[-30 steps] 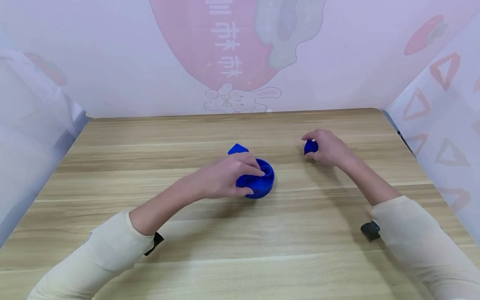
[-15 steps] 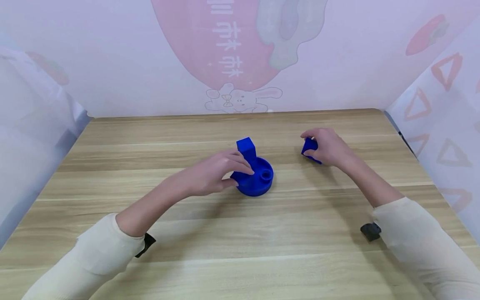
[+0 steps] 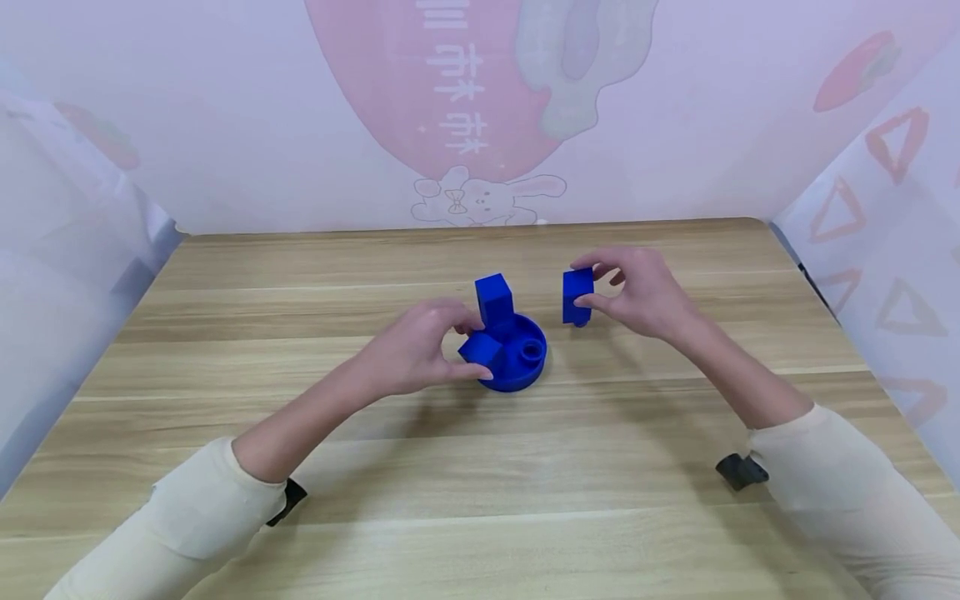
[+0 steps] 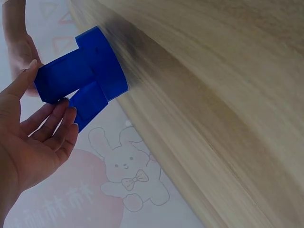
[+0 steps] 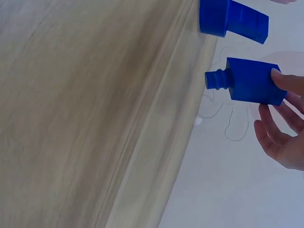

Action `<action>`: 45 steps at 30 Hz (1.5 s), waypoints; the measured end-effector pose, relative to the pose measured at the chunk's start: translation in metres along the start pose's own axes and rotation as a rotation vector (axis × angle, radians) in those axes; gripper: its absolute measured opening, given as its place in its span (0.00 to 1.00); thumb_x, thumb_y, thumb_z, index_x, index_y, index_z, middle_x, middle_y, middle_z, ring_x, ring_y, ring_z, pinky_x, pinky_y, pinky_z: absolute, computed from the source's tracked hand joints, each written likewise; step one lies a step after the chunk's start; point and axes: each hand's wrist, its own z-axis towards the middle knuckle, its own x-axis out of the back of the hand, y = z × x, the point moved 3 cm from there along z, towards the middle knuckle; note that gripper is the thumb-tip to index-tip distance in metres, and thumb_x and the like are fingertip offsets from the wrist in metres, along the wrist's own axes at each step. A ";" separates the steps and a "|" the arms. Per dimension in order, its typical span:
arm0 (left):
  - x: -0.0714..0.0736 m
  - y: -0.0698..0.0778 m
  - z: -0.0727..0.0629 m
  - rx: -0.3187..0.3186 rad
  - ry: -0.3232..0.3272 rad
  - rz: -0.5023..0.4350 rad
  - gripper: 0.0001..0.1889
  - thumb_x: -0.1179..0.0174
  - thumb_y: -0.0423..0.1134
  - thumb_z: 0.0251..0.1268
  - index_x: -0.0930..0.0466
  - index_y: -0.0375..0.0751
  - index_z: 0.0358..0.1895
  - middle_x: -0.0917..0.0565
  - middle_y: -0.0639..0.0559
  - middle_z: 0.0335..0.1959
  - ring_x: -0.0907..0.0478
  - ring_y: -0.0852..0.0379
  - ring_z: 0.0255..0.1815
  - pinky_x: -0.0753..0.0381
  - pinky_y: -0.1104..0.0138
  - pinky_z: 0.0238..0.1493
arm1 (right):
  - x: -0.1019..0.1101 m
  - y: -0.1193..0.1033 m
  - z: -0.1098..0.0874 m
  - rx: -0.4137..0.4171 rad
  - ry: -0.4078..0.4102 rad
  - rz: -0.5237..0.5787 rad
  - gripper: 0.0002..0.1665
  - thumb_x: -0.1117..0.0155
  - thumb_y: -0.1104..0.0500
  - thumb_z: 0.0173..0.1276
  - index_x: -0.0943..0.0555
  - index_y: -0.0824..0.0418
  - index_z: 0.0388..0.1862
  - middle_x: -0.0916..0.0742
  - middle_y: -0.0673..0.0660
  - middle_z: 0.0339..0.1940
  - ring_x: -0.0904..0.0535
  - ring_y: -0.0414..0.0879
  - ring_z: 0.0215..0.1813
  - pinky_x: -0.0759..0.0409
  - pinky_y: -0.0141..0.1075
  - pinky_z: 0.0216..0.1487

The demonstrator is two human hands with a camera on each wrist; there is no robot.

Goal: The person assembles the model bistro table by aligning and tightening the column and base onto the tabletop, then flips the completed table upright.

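A round blue base [image 3: 512,382] with a raised rim sits mid-table, a small ring-shaped socket [image 3: 531,350] showing on its right side. One blue block [image 3: 493,298] stands at its back. At the left side my left hand [image 3: 416,346] pinches another blue block [image 4: 64,76] by its upper end, thumb and fingertips on opposite faces. To the right of the base, my right hand [image 3: 641,292] holds a loose blue block [image 5: 254,80] between thumb and fingers. From that block's lower end a ridged, screw-like peg [image 5: 217,79] sticks out, pointing down over the table.
The wood-grain table [image 3: 480,500] runs back to a pale printed panel [image 3: 262,117], with more printed sheeting [image 3: 885,250] on the right. A black strap piece [image 3: 742,472] shows by the right sleeve and another [image 3: 287,502] by the left.
My right hand has brought its block left toward the base and turned it peg down. My left hand has drawn back left from over the base and now grips the left block.
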 end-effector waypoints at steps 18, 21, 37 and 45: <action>0.002 -0.009 0.008 0.041 -0.012 -0.036 0.27 0.24 0.36 0.60 0.18 0.26 0.60 0.11 0.41 0.47 0.16 0.47 0.48 0.16 0.53 0.55 | -0.010 -0.016 -0.002 0.075 0.030 0.368 0.19 0.22 0.73 0.58 0.12 0.71 0.50 0.09 0.65 0.47 0.12 0.54 0.45 0.14 0.31 0.46; 0.002 -0.011 0.008 0.042 -0.004 -0.040 0.26 0.24 0.35 0.59 0.17 0.26 0.60 0.11 0.42 0.47 0.16 0.47 0.47 0.16 0.53 0.55 | -0.015 -0.017 -0.002 0.083 0.032 0.380 0.19 0.21 0.74 0.57 0.12 0.71 0.49 0.09 0.65 0.47 0.12 0.53 0.46 0.13 0.32 0.45; 0.005 -0.017 0.007 0.031 0.000 -0.145 0.26 0.24 0.40 0.61 0.16 0.29 0.60 0.11 0.42 0.53 0.16 0.49 0.50 0.18 0.50 0.53 | -0.032 -0.008 -0.006 0.260 -0.126 0.294 0.23 0.20 0.71 0.56 0.12 0.68 0.52 0.11 0.62 0.52 0.15 0.54 0.53 0.11 0.40 0.43; 0.003 -0.020 0.008 0.076 0.007 -0.172 0.26 0.23 0.41 0.60 0.15 0.31 0.58 0.10 0.46 0.50 0.17 0.50 0.49 0.20 0.52 0.53 | -0.025 -0.002 -0.005 0.292 -0.364 0.287 0.29 0.32 0.76 0.66 0.20 0.67 0.67 0.16 0.62 0.64 0.19 0.52 0.55 0.14 0.42 0.48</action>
